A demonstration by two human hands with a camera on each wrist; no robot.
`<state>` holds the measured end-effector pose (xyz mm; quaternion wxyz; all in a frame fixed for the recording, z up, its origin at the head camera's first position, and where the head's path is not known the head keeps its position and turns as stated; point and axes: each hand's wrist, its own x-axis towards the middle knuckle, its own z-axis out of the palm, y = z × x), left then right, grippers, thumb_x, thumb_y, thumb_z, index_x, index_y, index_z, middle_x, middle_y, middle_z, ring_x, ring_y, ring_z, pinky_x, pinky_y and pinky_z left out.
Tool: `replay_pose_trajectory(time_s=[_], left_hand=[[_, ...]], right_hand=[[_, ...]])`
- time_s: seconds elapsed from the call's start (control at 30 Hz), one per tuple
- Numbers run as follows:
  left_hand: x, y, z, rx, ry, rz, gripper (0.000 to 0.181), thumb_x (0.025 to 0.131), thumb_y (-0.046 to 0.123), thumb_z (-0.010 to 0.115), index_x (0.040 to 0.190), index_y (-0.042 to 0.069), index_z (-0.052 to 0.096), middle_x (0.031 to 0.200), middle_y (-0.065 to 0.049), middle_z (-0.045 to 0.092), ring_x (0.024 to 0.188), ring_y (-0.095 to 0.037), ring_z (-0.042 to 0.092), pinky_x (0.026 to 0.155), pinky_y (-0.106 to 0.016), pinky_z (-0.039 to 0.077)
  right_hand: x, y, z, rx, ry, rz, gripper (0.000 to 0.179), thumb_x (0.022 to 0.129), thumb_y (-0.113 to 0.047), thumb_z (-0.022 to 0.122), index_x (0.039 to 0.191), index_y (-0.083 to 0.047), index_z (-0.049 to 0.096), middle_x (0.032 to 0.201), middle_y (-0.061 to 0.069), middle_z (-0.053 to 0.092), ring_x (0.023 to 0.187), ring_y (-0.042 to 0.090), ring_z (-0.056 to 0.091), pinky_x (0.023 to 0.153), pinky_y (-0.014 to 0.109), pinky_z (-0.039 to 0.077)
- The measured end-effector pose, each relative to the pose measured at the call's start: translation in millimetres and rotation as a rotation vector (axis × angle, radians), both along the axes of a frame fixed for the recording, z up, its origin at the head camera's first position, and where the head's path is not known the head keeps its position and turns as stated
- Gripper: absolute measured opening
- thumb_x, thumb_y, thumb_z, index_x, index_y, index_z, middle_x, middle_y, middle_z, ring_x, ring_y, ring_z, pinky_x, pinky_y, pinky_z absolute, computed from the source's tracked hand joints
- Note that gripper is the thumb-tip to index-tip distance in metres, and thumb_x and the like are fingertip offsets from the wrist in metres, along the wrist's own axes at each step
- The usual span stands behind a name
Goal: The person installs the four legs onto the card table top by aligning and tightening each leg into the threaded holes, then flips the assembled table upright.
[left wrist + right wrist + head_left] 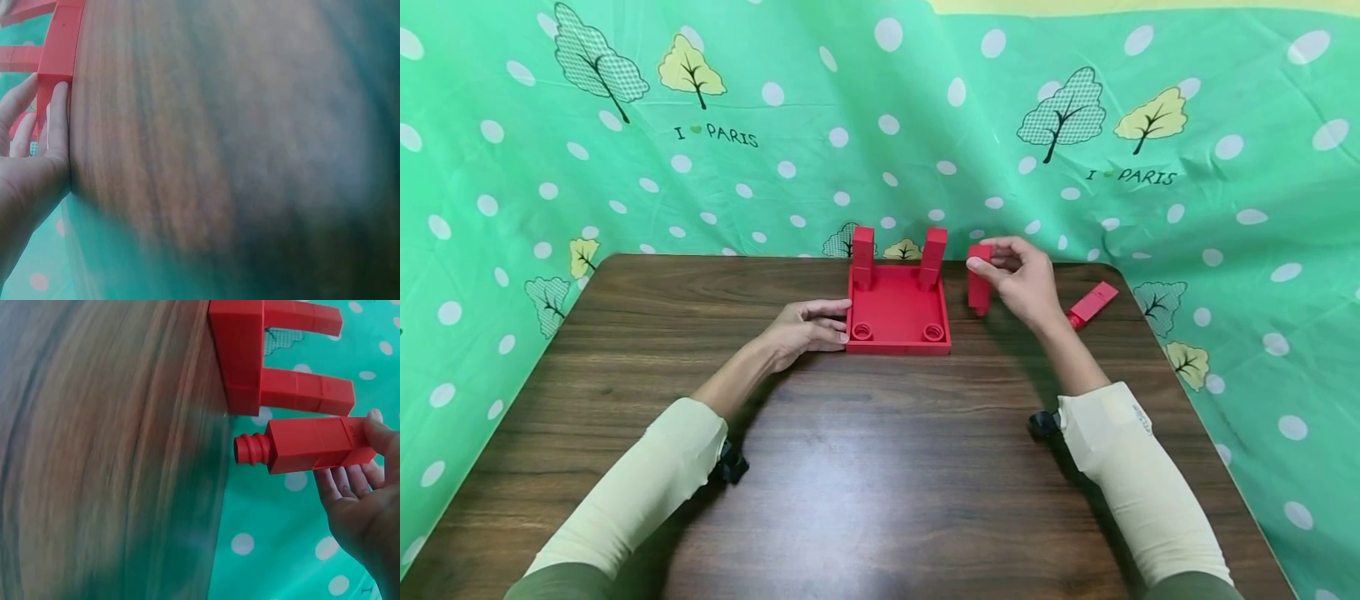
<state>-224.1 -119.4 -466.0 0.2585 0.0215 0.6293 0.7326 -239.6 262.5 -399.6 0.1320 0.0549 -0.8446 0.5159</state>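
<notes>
A red square tabletop piece with a raised rim lies underside up on the table. Two red legs stand upright at its back corners, and round threaded sockets show at the front ones. My left hand touches the piece's left side with fairly straight fingers; the left wrist view shows them against its rim. Just right of the piece, my right hand pinches a third leg near its top. In the right wrist view that leg has its screw end pointing down to the table.
Another red leg lies on its side at the right, beyond my right forearm. The dark wooden table ends at a back edge just behind the piece. Green dotted cloth hangs behind and at both sides.
</notes>
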Motion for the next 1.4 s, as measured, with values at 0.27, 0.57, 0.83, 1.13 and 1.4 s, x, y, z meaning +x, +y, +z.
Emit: replay_pose_trajectory(time_s=[0.27,0.57,0.83,1.13,1.4], left_hand=[[-0.3,-0.9,-0.8,0.003,-0.001,0.007,0.076,0.094,-0.023,0.07,0.165,0.002,0.055,0.127,-0.011,0.076,0.109,-0.014,0.077,0.094,-0.035,0.072],[0.9,0.1,-0.6,-0.005,0.002,0.004,0.077,0.094,-0.022,0.071,0.165,0.003,0.056,0.141,-0.02,0.072,0.112,-0.015,0.076,0.096,-0.036,0.072],[1.5,1.7,-1.1,-0.012,0.004,0.014,0.076,0.094,-0.022,0.071,0.165,0.003,0.056,0.142,-0.024,0.072,0.111,-0.014,0.076,0.096,-0.036,0.072],[0.9,4.6,0.0,-0.031,0.005,0.021,0.076,0.094,-0.023,0.071,0.164,0.005,0.059,0.145,-0.023,0.071,0.113,-0.015,0.075,0.095,-0.036,0.072],[1.2,2.8,-1.0,-0.038,0.021,0.008,0.076,0.095,-0.021,0.071,0.165,0.005,0.057,0.152,-0.026,0.067,0.112,-0.013,0.075,0.096,-0.034,0.071]], right_hand=[[0.1,-13,1.4,-0.081,0.031,0.032,0.042,0.102,-0.024,0.087,0.137,-0.002,0.076,0.115,-0.015,0.075,0.108,0.0,0.07,0.098,0.009,0.058],[5.3,-30,7.7,-0.163,0.045,0.071,0.041,0.101,-0.016,0.087,0.136,0.001,0.075,0.107,-0.018,0.074,0.104,0.005,0.071,0.093,0.011,0.061],[9.5,-48,9.5,-0.155,0.058,0.107,0.039,0.102,-0.017,0.087,0.134,0.0,0.076,0.109,-0.011,0.073,0.103,0.009,0.071,0.093,0.013,0.06],[13.1,-64,6.2,-0.192,0.045,0.143,0.04,0.101,-0.013,0.087,0.135,0.003,0.074,0.116,-0.002,0.074,0.103,0.009,0.072,0.093,0.013,0.062],[16.6,-82,2.4,-0.194,0.033,0.182,0.039,0.101,-0.015,0.088,0.135,-0.001,0.075,0.114,-0.002,0.076,0.102,0.011,0.073,0.092,0.014,0.063]])
